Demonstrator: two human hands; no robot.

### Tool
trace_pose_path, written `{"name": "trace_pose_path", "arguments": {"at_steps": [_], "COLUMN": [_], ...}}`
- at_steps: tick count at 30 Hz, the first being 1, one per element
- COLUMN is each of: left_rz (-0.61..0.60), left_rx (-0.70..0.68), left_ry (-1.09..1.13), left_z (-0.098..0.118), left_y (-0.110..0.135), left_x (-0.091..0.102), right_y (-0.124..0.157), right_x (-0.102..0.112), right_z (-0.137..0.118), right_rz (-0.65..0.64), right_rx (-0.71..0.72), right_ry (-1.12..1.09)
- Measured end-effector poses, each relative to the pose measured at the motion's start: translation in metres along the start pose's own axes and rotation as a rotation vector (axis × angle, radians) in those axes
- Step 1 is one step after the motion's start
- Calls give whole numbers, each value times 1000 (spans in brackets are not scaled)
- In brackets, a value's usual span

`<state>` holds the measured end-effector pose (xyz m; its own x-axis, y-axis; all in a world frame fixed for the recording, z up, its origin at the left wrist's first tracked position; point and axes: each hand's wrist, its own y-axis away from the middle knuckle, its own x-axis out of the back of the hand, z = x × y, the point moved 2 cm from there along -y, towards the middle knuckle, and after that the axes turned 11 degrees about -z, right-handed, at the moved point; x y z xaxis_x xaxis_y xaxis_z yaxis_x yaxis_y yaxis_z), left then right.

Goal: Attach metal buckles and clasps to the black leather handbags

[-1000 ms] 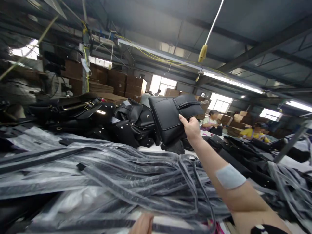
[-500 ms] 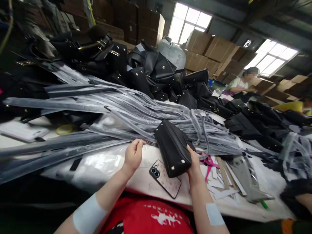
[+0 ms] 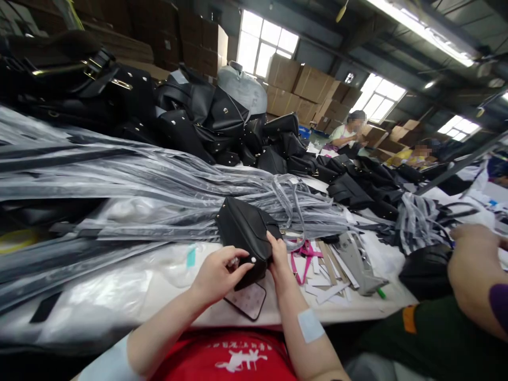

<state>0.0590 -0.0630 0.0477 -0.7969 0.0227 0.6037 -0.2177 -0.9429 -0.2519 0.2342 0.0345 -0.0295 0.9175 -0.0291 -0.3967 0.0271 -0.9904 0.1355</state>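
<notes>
Black bag (image 3: 246, 233) held between left hand (image 3: 216, 275) and right hand (image 3: 278, 259).

black bag (image 3: 244, 233), pink ribbon (image 3: 300, 259), red shirt (image 3: 234, 360)

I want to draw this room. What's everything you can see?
bag: one, black, table edge, between the hands
phone: one, speckled case, under bag
straps: many, grey, plastic-wrapped, across table
bag pile: many, black, behind straps
paper strips: several, white and brown, right of bag
boxes: many, brown, by windows
people: two, seated far back
co-worker's arm: one, right edge
left hand: one, fingertips at bag's corner
right hand: one, gripping bag's side
</notes>
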Motion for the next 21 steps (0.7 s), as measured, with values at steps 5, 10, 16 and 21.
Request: {"name": "trace_pose_path", "arguments": {"at_steps": [5,10,16,21], "left_rz": [-35,-77,-229,-226], "left_rx": [64,98,269,231], "left_ry": [-107,-37,534,912], "left_z": [12,18,11,7], "left_y": [-9,-13,-14,-2], "left_x": [-1,-3,-6,3], "right_y": [0,0,1,-1], "right_x": [-1,-3,1,4], "right_z": [1,-1,1,4], "right_rz": [-13,-43,-39,-82], "right_rx": [25,40,28,23], "right_ry": [-9,-47,-59,-89]}}
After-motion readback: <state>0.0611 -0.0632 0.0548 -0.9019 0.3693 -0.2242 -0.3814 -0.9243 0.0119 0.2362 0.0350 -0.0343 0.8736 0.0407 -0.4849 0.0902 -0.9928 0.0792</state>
